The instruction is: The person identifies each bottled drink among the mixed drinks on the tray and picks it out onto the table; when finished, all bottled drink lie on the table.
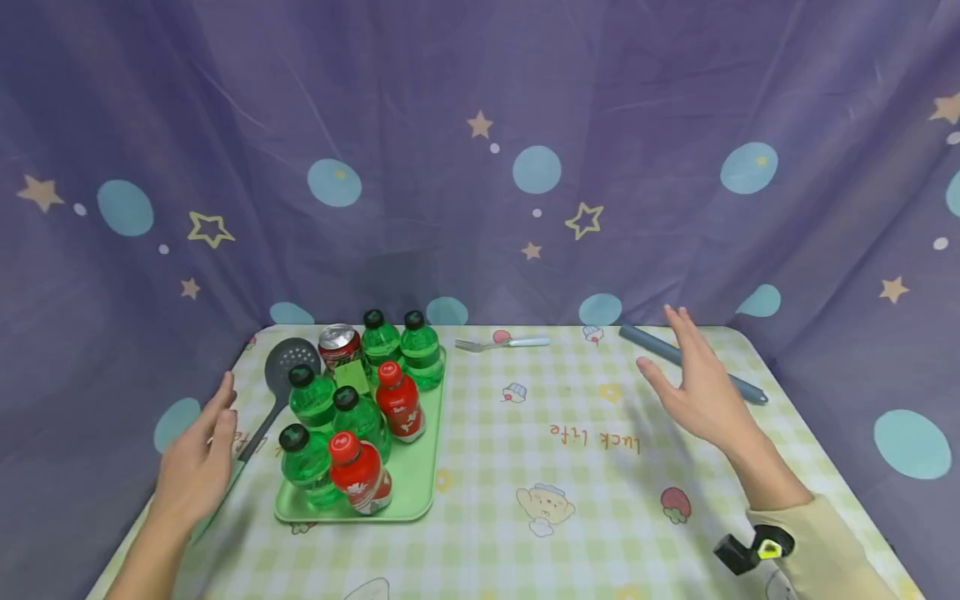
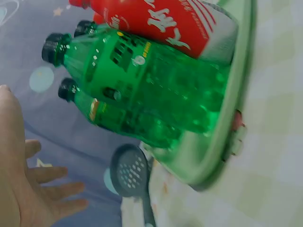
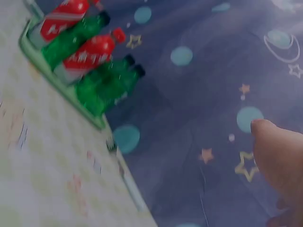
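With left hand (image 1: 197,467) and right hand (image 1: 705,392) empty and unclenched, steer clear of the upright bottles (image 1: 363,425) on the green tray (image 1: 420,492), left on the desk (image 1: 487,467), between skimmer (image 1: 292,362) and blue-grey rod (image 1: 651,344), to avoid tipping any.

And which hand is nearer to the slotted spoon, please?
Left. The left hand is beside the slotted spoon; the right hand is farther away, past the tray.
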`<state>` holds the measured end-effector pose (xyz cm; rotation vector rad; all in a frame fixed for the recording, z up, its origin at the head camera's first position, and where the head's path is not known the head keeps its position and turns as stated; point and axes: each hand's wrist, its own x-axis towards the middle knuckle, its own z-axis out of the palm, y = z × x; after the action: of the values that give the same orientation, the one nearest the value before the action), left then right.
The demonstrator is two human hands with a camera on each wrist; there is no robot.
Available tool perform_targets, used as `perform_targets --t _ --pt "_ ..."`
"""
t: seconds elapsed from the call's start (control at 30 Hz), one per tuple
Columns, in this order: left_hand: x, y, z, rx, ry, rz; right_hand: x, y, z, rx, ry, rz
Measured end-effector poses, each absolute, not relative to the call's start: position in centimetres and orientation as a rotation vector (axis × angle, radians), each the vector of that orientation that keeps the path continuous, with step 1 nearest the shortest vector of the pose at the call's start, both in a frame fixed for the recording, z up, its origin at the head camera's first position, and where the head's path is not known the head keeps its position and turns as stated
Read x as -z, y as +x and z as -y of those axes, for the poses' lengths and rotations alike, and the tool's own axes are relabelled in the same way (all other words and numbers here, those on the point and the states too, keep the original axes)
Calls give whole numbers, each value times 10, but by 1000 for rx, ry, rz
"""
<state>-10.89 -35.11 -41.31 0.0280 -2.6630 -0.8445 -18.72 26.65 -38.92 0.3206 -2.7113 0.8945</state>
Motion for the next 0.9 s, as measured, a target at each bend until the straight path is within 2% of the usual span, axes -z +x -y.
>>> perform_targets --t 0.4,0.57,0.9 --pt "473 -94 367 1227 -396 2676 373 -212 -170 -1073 591 2577" --pt "483 -92 358 1042 -243 2793 368 -218 -132 -1163 721 2528" --pt "492 -91 345 807 11 2961 390 -223 -67 -1329 949 2516"
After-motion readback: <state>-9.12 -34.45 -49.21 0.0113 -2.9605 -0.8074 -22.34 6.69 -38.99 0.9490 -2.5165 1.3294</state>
